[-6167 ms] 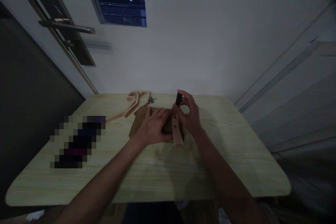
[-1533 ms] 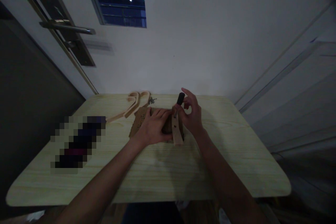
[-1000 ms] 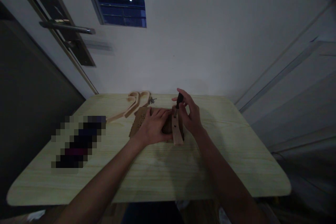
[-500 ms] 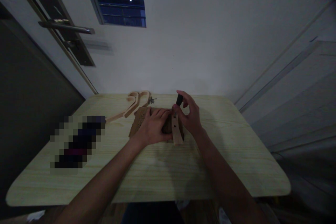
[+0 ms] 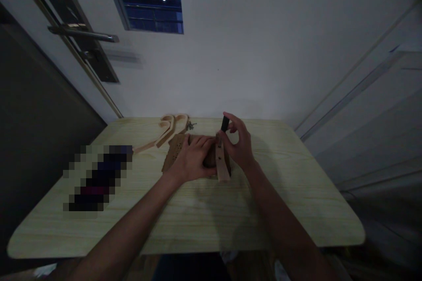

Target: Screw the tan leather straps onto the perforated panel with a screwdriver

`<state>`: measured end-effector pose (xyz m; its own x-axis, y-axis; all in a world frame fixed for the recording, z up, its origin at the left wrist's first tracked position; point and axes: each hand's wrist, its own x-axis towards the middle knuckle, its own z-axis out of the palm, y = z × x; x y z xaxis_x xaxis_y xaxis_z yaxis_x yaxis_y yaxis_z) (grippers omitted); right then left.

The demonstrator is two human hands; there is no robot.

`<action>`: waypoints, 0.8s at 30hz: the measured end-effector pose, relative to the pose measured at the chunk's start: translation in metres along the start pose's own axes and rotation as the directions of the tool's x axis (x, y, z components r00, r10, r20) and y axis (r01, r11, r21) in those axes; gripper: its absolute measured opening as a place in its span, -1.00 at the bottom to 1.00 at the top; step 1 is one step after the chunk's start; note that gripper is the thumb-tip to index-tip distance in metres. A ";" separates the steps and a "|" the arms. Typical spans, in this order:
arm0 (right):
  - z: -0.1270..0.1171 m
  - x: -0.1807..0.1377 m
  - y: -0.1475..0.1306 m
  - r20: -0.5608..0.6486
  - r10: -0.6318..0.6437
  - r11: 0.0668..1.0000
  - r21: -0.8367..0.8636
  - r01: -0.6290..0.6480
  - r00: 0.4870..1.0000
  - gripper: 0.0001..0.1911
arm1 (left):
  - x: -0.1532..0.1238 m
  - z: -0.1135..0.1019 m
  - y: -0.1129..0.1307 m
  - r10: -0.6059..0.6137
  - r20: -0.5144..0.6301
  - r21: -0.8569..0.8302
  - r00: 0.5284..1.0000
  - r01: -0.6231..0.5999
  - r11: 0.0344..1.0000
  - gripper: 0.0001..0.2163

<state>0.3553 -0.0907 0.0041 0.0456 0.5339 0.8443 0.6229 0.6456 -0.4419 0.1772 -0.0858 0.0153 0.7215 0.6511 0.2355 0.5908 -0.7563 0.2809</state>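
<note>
A brown wooden board with small holes [image 5: 174, 154] lies flat on a pale wooden table [image 5: 198, 215]. My left hand [image 5: 193, 160] rests on top of it, fingers spread flat and pressing down. A lighter wooden strip [image 5: 222, 166] stands on edge along the board's right side. My right hand [image 5: 239, 145] pinches a small black-handled screwdriver [image 5: 224, 124], held upright with its tip at the top of the strip.
Curved light wooden pieces [image 5: 166, 129] and a small heap of screws [image 5: 190, 126] lie at the table's far edge. A blurred dark object [image 5: 95, 178] sits on the left. A white wall stands behind, a door with a metal handle [image 5: 82, 34] at upper left.
My right fingers have shifted round the screwdriver handle, opening and closing on it, while its tip stays at the strip. My left hand and the board have not moved.
</note>
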 end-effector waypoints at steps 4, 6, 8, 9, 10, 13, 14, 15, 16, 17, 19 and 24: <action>0.001 0.000 0.000 -0.010 0.004 1.000 -0.013 -0.004 1.000 -0.51 | 0.001 0.000 0.000 -0.008 0.004 0.000 1.000 0.008 1.000 -0.30; 0.000 0.000 0.000 -0.002 0.007 1.000 -0.018 -0.007 1.000 -0.51 | 0.001 0.000 0.000 -0.003 0.000 -0.002 1.000 0.003 1.000 -0.30; -0.002 0.000 -0.001 0.018 0.021 1.000 -0.017 -0.021 1.000 -0.53 | 0.001 0.000 -0.001 0.006 -0.007 -0.008 1.000 -0.006 1.000 -0.30; -0.003 0.000 -0.002 0.034 0.034 0.999 -0.004 -0.034 0.999 -0.54 | 0.001 0.000 -0.001 0.011 -0.007 -0.011 1.000 -0.012 1.000 -0.30; -0.004 0.000 -0.003 0.053 0.048 0.999 0.017 -0.049 0.997 -0.56 | 0.000 0.000 -0.001 0.015 -0.007 -0.014 1.000 -0.015 1.000 -0.30; -0.005 0.000 -0.004 0.089 0.072 0.993 0.087 -0.080 0.993 -0.60 | 0.000 0.000 -0.001 0.019 -0.002 -0.015 1.000 -0.019 1.000 -0.30; -0.005 0.000 -0.004 0.089 0.077 0.992 0.096 -0.085 0.993 -0.61 | 0.000 0.000 -0.002 0.020 -0.002 -0.015 1.000 -0.020 1.000 -0.30; -0.005 0.000 -0.004 0.085 0.082 0.991 0.096 -0.090 0.993 -0.61 | 0.000 0.000 -0.002 0.020 -0.003 -0.015 1.000 -0.020 1.000 -0.29; -0.005 0.000 -0.003 0.079 0.088 0.992 0.089 -0.095 0.993 -0.61 | 0.000 0.001 -0.002 0.022 -0.003 -0.016 1.000 -0.022 1.000 -0.29; -0.005 0.000 -0.003 0.074 0.095 0.992 0.075 -0.101 0.993 -0.60 | 0.000 0.001 -0.002 0.024 -0.002 -0.016 1.000 -0.024 1.000 -0.28; -0.004 0.000 -0.002 0.059 0.104 0.993 0.042 -0.106 0.993 -0.57 | 0.000 0.001 -0.002 0.024 -0.001 -0.015 1.000 -0.024 1.000 -0.27; -0.002 0.002 -0.001 -0.013 0.067 0.998 -0.014 -0.067 0.998 -0.55 | 0.000 -0.001 -0.001 0.014 0.012 -0.015 1.000 -0.014 1.000 -0.28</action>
<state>0.3565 -0.0913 0.0063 0.0969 0.5689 0.8167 0.6291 0.6009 -0.4932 0.1762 -0.0850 0.0156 0.7340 0.6397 0.2283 0.5755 -0.7642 0.2911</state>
